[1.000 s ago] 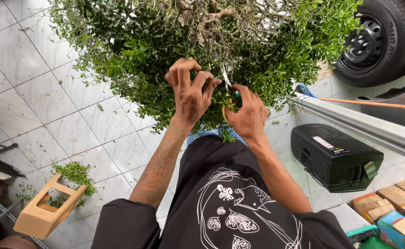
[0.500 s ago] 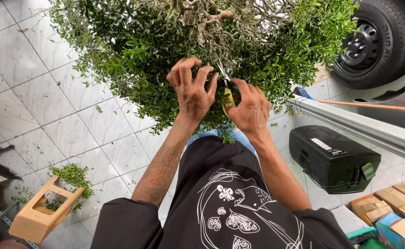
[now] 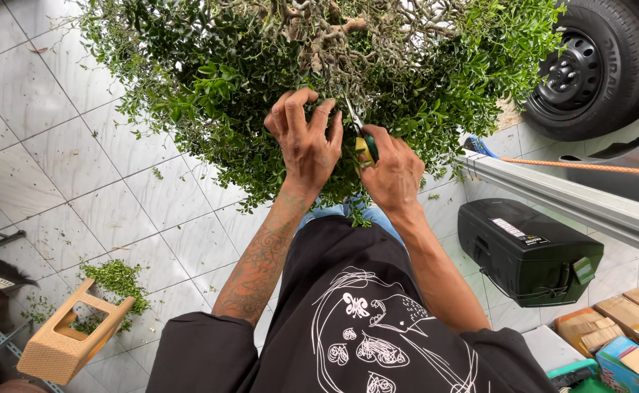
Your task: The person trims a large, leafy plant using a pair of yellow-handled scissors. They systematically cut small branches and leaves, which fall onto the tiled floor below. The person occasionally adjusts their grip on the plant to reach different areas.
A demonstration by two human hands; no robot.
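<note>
Left hand [image 3: 305, 145]: raised into the foliage, back of hand to camera, fingers spread and curled around a tuft of leafy twigs; closed on the greenery, not flat.
Right hand [image 3: 393, 171]: just beside the left, nearly touching it, fist wrapped tight on the shears [image 3: 363, 142]; knuckles up, wrist bent slightly inward.
Shears: green and yellow handles show between thumb and fingers; thin metal blades point up into the twigs next to the left fingertips. Whether the blades are apart or together cannot be told.
Arms: both forearms run up from the bottom edge, converging at the shrub; left forearm tattooed, sleeves black.
Shrub [image 3: 210, 94]: dense, small-leaved, fills the top of the view; bare twisted branches visible at its centre above the hands.
Floor [image 3: 57, 138]: pale tiles, scattered with loose green bits under the shrub.
Clippings [image 3: 115, 280]: small heap on the tiles, lower left.
Stool [image 3: 68, 338]: tan plastic, tipped on its side, touching the heap of clippings.
Black case [image 3: 527, 251]: hard plastic, lid shut, on the floor right of the person; contents hidden.
Boxes [image 3: 625, 327]: cardboard and coloured cartons, lower right corner, closed.
Tyre [image 3: 596, 65]: black wheel, upper right, behind the shrub.
Metal rail [image 3: 574, 200]: runs diagonally between tyre and case.
</note>
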